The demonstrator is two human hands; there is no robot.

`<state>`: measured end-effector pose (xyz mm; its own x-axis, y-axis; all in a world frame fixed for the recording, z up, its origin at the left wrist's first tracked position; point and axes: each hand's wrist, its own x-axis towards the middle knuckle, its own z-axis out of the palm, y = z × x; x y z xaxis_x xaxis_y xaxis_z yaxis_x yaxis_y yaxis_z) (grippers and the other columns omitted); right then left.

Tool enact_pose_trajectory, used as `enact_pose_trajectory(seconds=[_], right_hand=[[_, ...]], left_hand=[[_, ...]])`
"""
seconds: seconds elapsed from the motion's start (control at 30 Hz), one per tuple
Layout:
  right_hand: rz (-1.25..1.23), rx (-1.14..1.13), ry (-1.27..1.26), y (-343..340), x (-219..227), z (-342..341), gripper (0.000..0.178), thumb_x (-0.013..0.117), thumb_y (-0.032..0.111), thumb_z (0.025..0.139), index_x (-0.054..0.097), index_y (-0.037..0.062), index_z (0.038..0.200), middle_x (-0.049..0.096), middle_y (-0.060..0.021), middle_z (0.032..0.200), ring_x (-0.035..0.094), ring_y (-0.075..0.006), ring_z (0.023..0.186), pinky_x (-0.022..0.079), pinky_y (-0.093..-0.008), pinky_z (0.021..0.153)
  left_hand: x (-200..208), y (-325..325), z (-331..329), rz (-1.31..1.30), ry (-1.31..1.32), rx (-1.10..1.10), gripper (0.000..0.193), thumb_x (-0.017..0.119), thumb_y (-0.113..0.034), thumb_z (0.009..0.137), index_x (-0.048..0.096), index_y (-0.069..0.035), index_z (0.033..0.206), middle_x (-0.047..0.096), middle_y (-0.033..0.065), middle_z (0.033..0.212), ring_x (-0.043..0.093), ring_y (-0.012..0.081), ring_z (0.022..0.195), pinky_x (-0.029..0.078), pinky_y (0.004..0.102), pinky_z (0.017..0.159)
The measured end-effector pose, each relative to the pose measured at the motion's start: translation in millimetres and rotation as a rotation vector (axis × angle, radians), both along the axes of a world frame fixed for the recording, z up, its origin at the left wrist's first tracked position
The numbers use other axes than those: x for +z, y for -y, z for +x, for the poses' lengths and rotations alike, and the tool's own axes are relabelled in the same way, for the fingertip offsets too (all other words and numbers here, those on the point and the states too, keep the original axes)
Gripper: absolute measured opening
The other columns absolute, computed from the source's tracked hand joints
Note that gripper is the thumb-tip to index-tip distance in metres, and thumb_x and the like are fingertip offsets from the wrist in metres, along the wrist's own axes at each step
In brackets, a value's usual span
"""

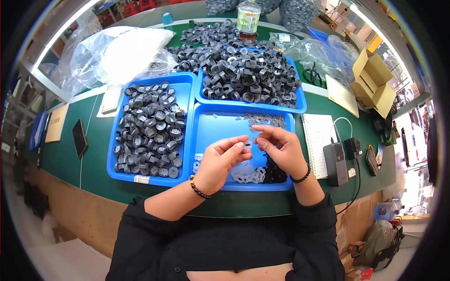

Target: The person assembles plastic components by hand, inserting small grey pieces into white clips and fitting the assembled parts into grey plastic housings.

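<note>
Green table (96, 161) is bent by the lens; bare surface is left toward its left edge, between phone (80, 138) and left tray (186, 86), plus a narrow strip along the front edge. Three blue trays are set rim to rim: left tray, back tray (301, 102), front tray (211, 129). Left tray is filled with grey round parts (150, 126); back tray is heaped, its floor mostly covered. Open floor is shown in front tray, mainly toward its back-left corner. By the table's right side, notebook (313, 133) and grey power unit (334, 164) are placed.

Front tray's middle is partly hidden by the hands; white bag (126, 51) is overexposed, contents not readable. Bags at the back are cut off by the picture edge.

Both forearms are brought in over the table's front edge, wrists raised above front tray, hands turned toward each other. Left hand (224, 157) is curled, a small clear piece (248, 145) pinched between thumb and index finger over mid-tray. Right hand (280, 147) is bent, thumb and index brought close beside that piece; whether anything is gripped can't be told. Below, whitish pieces (251, 176) and tiny black pieces (275, 173) are piled near front tray's front-right corner.
</note>
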<state>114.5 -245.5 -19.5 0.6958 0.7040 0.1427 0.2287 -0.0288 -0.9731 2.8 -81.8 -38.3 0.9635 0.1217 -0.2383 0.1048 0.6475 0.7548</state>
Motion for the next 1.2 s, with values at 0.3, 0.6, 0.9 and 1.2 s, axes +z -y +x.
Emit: enact_pose_trajectory(seconds=[0.3, 0.6, 0.9, 1.2], right_hand=[[0.001, 0.041, -0.324, 4, 5, 3, 0.040, 0.071, 0.005, 0.082, 0.061, 0.0021, 0.121, 0.069, -0.0044, 0.089, 0.064, -0.0087, 0.085, 0.050, -0.0209, 0.074], [0.025, 0.107, -0.397, 5, 16, 1, 0.063, 0.072, 0.005, 0.081, 0.043, 0.0018, 0.136, 0.066, -0.0033, 0.087, 0.061, -0.0072, 0.081, 0.047, -0.0212, 0.075], [0.016, 0.084, -0.312, 5, 14, 3, 0.064, 0.072, 0.006, 0.081, 0.041, 0.0019, 0.136, 0.065, -0.0026, 0.085, 0.060, -0.0072, 0.081, 0.047, -0.0220, 0.076], [0.021, 0.092, -0.313, 4, 12, -2, 0.059, 0.072, 0.005, 0.080, 0.046, 0.0015, 0.132, 0.065, -0.0019, 0.081, 0.060, -0.0067, 0.077, 0.046, -0.0217, 0.074]], left_hand=[[1, -1, -1, 0.000, 0.011, 0.026, 0.028, 0.057, -0.009, 0.094, 0.058, 0.005, 0.119, 0.066, 0.0123, 0.098, 0.066, 0.0165, 0.089, 0.054, 0.0268, 0.083], [2, -3, -1, 0.019, 0.032, -0.002, 0.025, 0.057, -0.009, 0.094, 0.061, 0.004, 0.115, 0.066, 0.0101, 0.095, 0.065, 0.0166, 0.086, 0.053, 0.0291, 0.081], [3, -5, -1, 0.062, 0.018, -0.021, 0.025, 0.059, -0.010, 0.093, 0.062, 0.004, 0.114, 0.066, 0.0092, 0.093, 0.065, 0.0155, 0.084, 0.053, 0.0281, 0.079], [-1, -5, -3, 0.026, 0.021, -0.080, 0.027, 0.060, -0.008, 0.093, 0.060, 0.004, 0.117, 0.067, 0.0094, 0.095, 0.066, 0.0157, 0.086, 0.054, 0.0285, 0.082]])
